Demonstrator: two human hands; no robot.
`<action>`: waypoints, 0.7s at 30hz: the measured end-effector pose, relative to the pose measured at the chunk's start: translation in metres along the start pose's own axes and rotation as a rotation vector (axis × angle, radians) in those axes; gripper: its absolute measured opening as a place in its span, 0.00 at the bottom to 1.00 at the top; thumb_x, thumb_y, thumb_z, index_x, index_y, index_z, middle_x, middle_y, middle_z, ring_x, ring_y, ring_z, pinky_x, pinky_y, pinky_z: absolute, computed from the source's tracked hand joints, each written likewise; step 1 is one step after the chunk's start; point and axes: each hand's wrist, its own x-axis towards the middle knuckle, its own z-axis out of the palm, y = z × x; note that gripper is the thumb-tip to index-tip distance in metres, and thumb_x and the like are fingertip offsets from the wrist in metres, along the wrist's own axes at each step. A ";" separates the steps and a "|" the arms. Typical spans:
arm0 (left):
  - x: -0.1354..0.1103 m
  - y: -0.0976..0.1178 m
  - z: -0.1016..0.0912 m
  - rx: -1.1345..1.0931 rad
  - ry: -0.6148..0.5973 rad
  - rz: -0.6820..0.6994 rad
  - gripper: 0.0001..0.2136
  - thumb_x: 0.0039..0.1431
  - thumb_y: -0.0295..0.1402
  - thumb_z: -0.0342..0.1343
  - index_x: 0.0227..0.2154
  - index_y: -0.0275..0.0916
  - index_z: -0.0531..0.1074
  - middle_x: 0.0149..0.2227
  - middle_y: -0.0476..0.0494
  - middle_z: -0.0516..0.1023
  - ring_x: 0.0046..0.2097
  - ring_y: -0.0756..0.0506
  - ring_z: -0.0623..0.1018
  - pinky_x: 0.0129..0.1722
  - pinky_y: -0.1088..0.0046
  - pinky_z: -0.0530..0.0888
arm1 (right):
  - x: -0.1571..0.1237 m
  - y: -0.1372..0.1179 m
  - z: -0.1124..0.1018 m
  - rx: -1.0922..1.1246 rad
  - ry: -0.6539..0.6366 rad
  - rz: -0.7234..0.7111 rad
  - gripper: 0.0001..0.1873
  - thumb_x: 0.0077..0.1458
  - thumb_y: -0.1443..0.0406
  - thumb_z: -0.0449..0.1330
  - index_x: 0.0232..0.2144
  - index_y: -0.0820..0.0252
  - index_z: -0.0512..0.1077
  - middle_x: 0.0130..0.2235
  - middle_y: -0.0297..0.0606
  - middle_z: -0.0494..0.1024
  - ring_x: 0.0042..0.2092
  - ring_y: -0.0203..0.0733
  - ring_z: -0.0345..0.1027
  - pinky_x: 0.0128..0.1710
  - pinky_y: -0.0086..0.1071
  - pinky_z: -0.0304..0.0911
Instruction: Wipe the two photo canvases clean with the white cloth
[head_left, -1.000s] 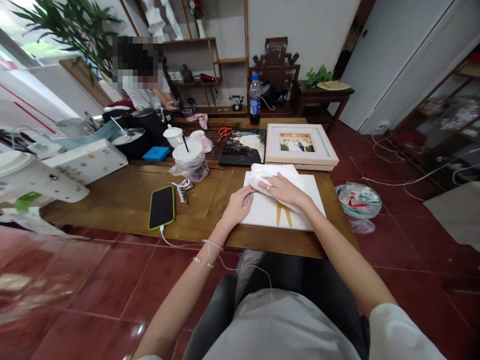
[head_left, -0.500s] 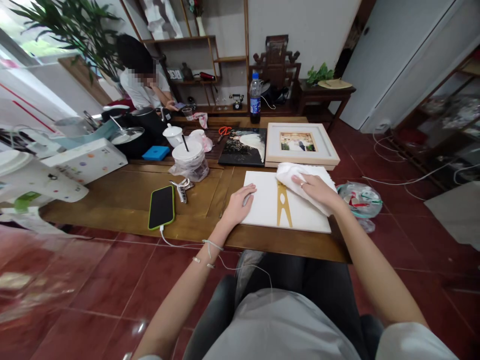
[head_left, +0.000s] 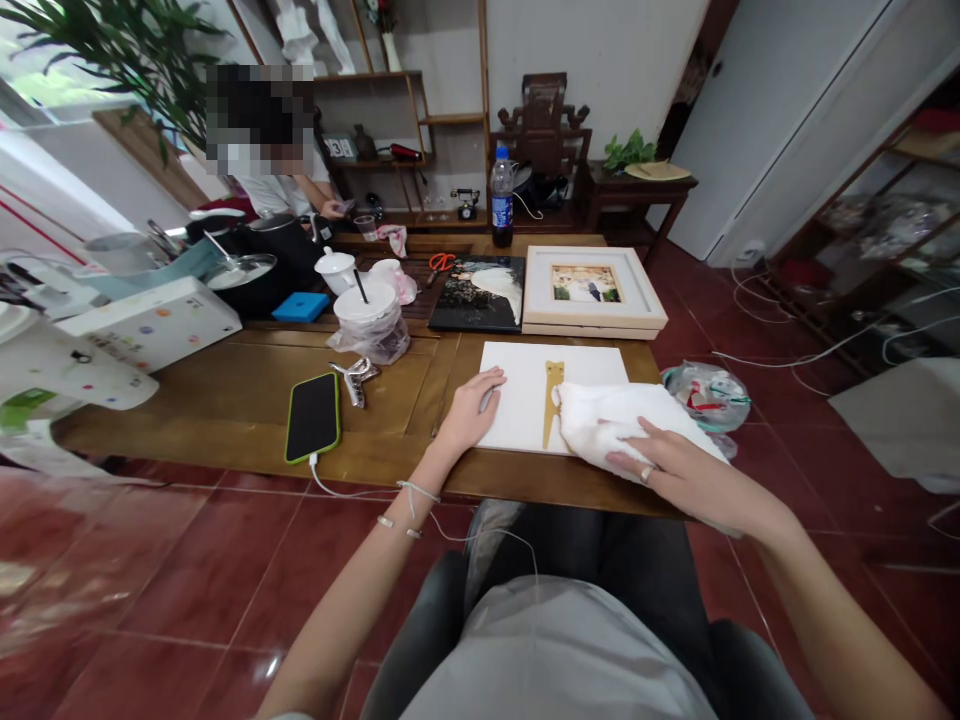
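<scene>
A flat white board [head_left: 517,385] lies near the front edge of the wooden table, with a gold-brown stand leg [head_left: 553,385] running down its middle. My left hand [head_left: 474,405] rests on the board's left edge, fingers stretched out. My right hand [head_left: 667,468] grips a bunched white cloth [head_left: 611,410] and presses it over the lower right part of the board. The cloth hides that corner and the right side of the stand leg. Behind the board lie a dark picture panel [head_left: 461,290] and a pale wooden picture frame [head_left: 645,290].
A phone [head_left: 313,418] on a charging cable lies left of my left hand. Beyond are a bagged cup [head_left: 367,310], a blue box [head_left: 300,307], red scissors [head_left: 441,262] and a bottle [head_left: 502,200]. A lined bin [head_left: 709,395] stands at right. A person [head_left: 277,190] sits across.
My right hand has drawn the cloth from the board's upper part toward me, down to its lower right corner. My left hand stays on the left edge.
</scene>
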 end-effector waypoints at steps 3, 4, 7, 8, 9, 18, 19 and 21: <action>0.000 0.000 0.000 0.007 -0.004 -0.001 0.12 0.59 0.25 0.48 0.43 0.34 0.73 0.50 0.36 0.74 0.55 0.43 0.71 0.58 0.60 0.66 | 0.009 0.012 0.004 0.030 0.026 0.066 0.29 0.58 0.47 0.41 0.50 0.52 0.71 0.57 0.35 0.68 0.62 0.57 0.50 0.58 0.49 0.53; 0.000 0.001 0.000 0.009 -0.005 -0.001 0.12 0.59 0.25 0.48 0.43 0.34 0.73 0.50 0.36 0.74 0.55 0.43 0.72 0.58 0.60 0.66 | 0.015 0.017 0.006 0.036 0.055 0.081 0.29 0.58 0.47 0.41 0.51 0.52 0.70 0.57 0.34 0.68 0.62 0.57 0.49 0.59 0.49 0.53; 0.000 0.002 -0.001 0.012 -0.003 0.002 0.12 0.59 0.25 0.48 0.43 0.34 0.73 0.50 0.36 0.74 0.55 0.43 0.72 0.57 0.60 0.66 | 0.041 0.026 0.013 -0.006 0.192 0.085 0.29 0.60 0.48 0.40 0.53 0.53 0.68 0.58 0.35 0.66 0.63 0.54 0.47 0.60 0.49 0.50; 0.000 0.002 -0.001 0.012 -0.001 0.002 0.12 0.59 0.25 0.48 0.43 0.34 0.73 0.50 0.36 0.74 0.55 0.43 0.72 0.57 0.60 0.66 | 0.050 0.027 0.015 -0.050 0.237 0.065 0.29 0.61 0.49 0.40 0.52 0.55 0.68 0.59 0.37 0.65 0.63 0.53 0.47 0.61 0.48 0.48; 0.000 0.003 -0.001 0.011 0.001 0.002 0.12 0.59 0.25 0.48 0.43 0.34 0.73 0.50 0.36 0.74 0.55 0.43 0.72 0.57 0.60 0.66 | 0.058 0.027 0.018 -0.108 0.282 0.040 0.29 0.61 0.50 0.40 0.51 0.58 0.69 0.59 0.40 0.64 0.64 0.52 0.47 0.62 0.48 0.45; 0.000 0.000 0.000 -0.003 0.001 0.008 0.12 0.58 0.25 0.48 0.42 0.36 0.73 0.50 0.38 0.75 0.55 0.43 0.72 0.57 0.60 0.66 | 0.082 0.009 0.037 -0.418 0.415 -0.023 0.20 0.61 0.58 0.46 0.50 0.54 0.70 0.64 0.42 0.53 0.65 0.58 0.40 0.57 0.62 0.42; 0.000 0.000 0.000 -0.003 0.004 0.009 0.12 0.58 0.25 0.48 0.42 0.36 0.73 0.50 0.38 0.75 0.54 0.43 0.72 0.57 0.59 0.66 | 0.076 0.007 0.038 -0.417 0.397 -0.036 0.19 0.61 0.59 0.47 0.49 0.53 0.71 0.64 0.42 0.53 0.65 0.59 0.40 0.57 0.62 0.43; 0.000 0.000 0.000 -0.003 0.005 0.010 0.12 0.58 0.25 0.48 0.42 0.37 0.73 0.50 0.38 0.75 0.54 0.43 0.72 0.57 0.59 0.66 | 0.058 0.001 0.039 -0.400 0.352 -0.072 0.17 0.60 0.62 0.49 0.48 0.53 0.72 0.64 0.41 0.52 0.65 0.58 0.39 0.57 0.61 0.42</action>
